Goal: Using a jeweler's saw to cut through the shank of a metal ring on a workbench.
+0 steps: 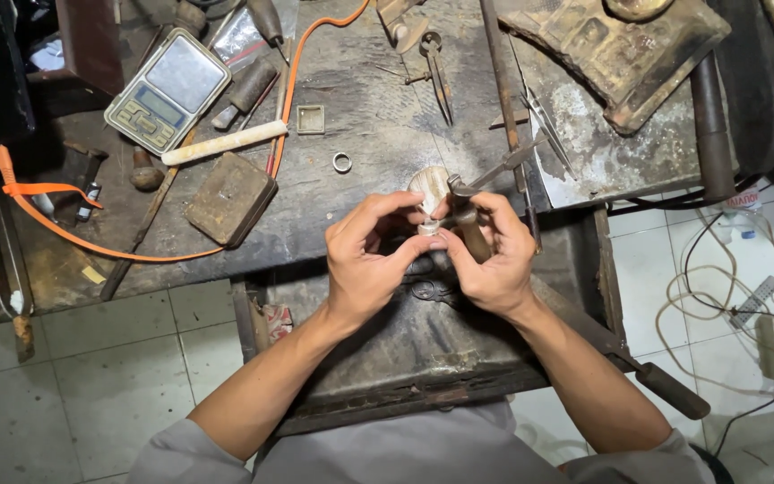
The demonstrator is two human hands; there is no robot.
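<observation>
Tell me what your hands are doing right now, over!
Left hand pinching a small silver ring at the bench edge. Right hand pinching it too, gripping a wooden-handled tool. Loose ring and pocket scale lie apart, nothing blocking.

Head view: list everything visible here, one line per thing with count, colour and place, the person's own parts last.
small silver ring piece: one, silvery, pinched between both hands' fingertips
wooden-handled tool: one, brown handle, in the right hand
pocket digital scale: one, grey, bench top left
loose metal ring: one, silver, bench centre
small square metal frame: one, grey, beside the orange cable
orange cable: one, orange, looping across the bench's left half
dark rectangular block: one, brown, left of centre
pale cylindrical stick: one, cream, below the scale
power strip: one, white, floor at right
worn workbench: one, dark grey
left hand: one, fingertips on the ring piece
right hand: one, gripping the tool
</observation>
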